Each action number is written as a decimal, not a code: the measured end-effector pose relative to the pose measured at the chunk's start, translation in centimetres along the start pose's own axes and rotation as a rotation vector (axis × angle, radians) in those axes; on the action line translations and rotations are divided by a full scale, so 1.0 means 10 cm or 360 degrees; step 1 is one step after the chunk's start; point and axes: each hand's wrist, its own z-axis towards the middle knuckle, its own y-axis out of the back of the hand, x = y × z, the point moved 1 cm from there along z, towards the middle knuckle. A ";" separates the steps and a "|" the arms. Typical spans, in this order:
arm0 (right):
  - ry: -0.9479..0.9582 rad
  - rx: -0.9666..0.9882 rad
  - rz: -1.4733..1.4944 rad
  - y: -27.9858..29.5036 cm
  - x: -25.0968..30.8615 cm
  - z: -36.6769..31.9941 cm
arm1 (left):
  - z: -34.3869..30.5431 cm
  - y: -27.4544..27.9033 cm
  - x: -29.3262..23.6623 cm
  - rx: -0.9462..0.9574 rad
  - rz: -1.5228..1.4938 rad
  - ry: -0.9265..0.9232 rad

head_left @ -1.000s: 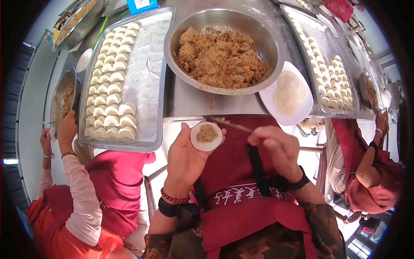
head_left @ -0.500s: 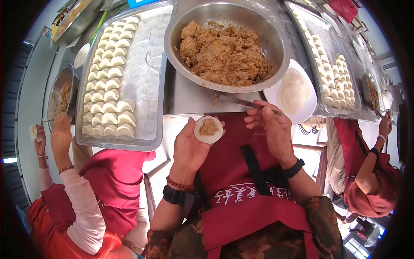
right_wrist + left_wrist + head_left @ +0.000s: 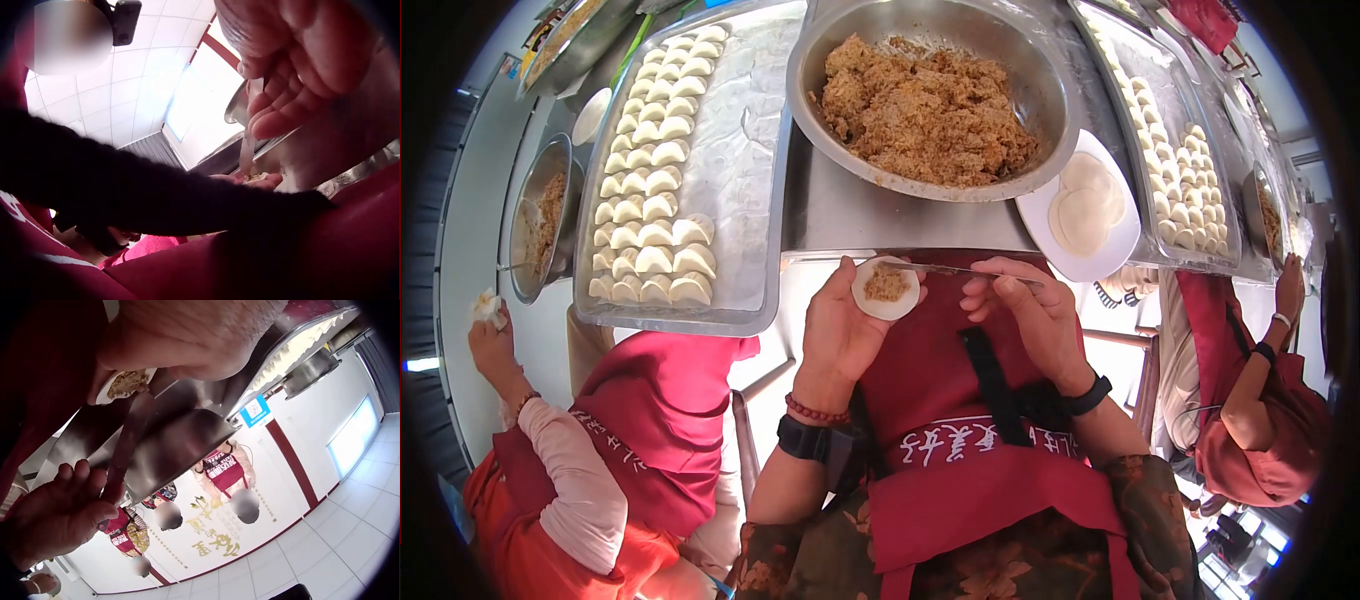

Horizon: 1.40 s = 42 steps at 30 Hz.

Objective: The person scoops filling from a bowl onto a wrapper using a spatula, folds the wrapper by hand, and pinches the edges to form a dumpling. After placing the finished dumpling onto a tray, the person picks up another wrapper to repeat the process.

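My left hand (image 3: 833,325) holds a round dumpling wrapper (image 3: 900,308) on its fingers, thumb along the left edge. A patch of brown filling (image 3: 887,284) sits in the wrapper's middle. In my right hand (image 3: 1035,315), thumb and fingers pinch a thin flat metal spatula (image 3: 945,268), whose tip reaches the filling's upper edge. The left wrist view shows the same spatula (image 3: 128,440) spanning from the right hand (image 3: 59,515) to the wrapper (image 3: 103,395). From the right wrist, the blade (image 3: 249,144) points down toward the filled wrapper.
Ahead is a large metal bowl (image 3: 880,180) of filling, with a white plate (image 3: 1080,268) of wrappers at its right. A metal tray (image 3: 745,200) at left carries rows of dumplings (image 3: 650,180); another tray (image 3: 1200,258) is far right. People sit on both sides.
The spatula has swung from near the bowl's front edge down and left onto the filling. The left hand still holds the wrapper. The neighbour at left has drawn their hands back from their bowl.
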 end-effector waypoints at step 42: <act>0.0767 -0.0550 -0.0969 0.16 0.90 0.35 | -0.23 -0.87 -0.03 0.0219 0.0093 -0.0114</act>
